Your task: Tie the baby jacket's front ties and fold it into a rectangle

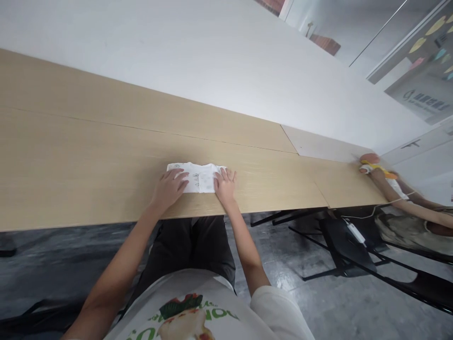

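A small white garment (pixel 198 178) with faint printed figures lies folded into a flat, wide strip on the tabletop, near its front edge. My left hand (pixel 170 188) rests on the left end of the cloth, fingers spread and pointing right. On the right end lies my right hand (pixel 225 183), its fingers apart and reaching forward over the cloth's edge. Both palms face down, and neither hand grips the fabric. Parts of each end are hidden under the fingers.
The long wooden table (pixel 88 156) runs along a white wall (pixel 177 56). Another person's arms (pixel 396 193) lean on its far right end beside a doll-like toy (pixel 370 160). A black chair (pixel 348 245) holds a white power strip (pixel 355 233) whose cable runs up to the table.
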`<state>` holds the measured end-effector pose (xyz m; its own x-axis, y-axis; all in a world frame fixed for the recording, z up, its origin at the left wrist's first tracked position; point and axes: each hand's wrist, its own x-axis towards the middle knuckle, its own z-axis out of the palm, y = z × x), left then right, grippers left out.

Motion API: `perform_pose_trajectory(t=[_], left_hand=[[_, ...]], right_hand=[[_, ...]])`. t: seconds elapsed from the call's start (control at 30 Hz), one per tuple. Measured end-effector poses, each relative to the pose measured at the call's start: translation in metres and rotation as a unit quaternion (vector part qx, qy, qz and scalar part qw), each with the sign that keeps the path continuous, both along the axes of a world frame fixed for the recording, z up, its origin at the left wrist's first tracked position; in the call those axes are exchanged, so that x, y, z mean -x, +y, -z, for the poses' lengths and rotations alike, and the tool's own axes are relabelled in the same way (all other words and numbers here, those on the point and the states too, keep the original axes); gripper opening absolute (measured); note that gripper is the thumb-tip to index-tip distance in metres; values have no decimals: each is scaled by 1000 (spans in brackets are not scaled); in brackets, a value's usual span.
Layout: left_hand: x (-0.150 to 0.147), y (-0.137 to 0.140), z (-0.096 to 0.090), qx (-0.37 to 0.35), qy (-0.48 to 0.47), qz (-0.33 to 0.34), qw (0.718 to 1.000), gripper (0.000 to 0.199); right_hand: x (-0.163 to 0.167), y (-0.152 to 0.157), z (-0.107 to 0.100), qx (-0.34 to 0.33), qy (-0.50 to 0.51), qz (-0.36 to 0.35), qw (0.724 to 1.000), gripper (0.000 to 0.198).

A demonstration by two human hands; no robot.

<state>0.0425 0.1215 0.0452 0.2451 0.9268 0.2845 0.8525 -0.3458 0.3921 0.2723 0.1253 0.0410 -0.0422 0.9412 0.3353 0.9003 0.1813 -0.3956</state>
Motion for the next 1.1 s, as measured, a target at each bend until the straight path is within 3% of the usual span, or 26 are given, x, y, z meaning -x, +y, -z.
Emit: perform_pose_trajectory(t=[0.17, 0.43, 0.57, 0.7, 0.83, 1.1], left_hand=[[-5, -8, 9, 17, 21, 13, 1000, 47], [17, -13, 17, 45, 14, -23, 999, 61], [19, -15, 23, 46, 4, -55, 997, 72], [17, -14, 25, 50, -10, -131, 990, 81], [21, -19, 24, 54, -22, -165, 984, 73], [28, -29, 20, 35, -26, -153, 987, 61]], right_hand=[[-1, -9, 8, 40, -29, -23, 998, 37], [-22, -15, 17, 75, -2, -40, 996, 51], [-24, -16, 19, 53, 24, -32, 998, 53], [-27, -17, 21, 15, 84, 25, 996, 52], [-30, -19, 26, -6, 128, 65, 990, 47], [-33, -22, 25, -6, 109, 45, 993, 39]])
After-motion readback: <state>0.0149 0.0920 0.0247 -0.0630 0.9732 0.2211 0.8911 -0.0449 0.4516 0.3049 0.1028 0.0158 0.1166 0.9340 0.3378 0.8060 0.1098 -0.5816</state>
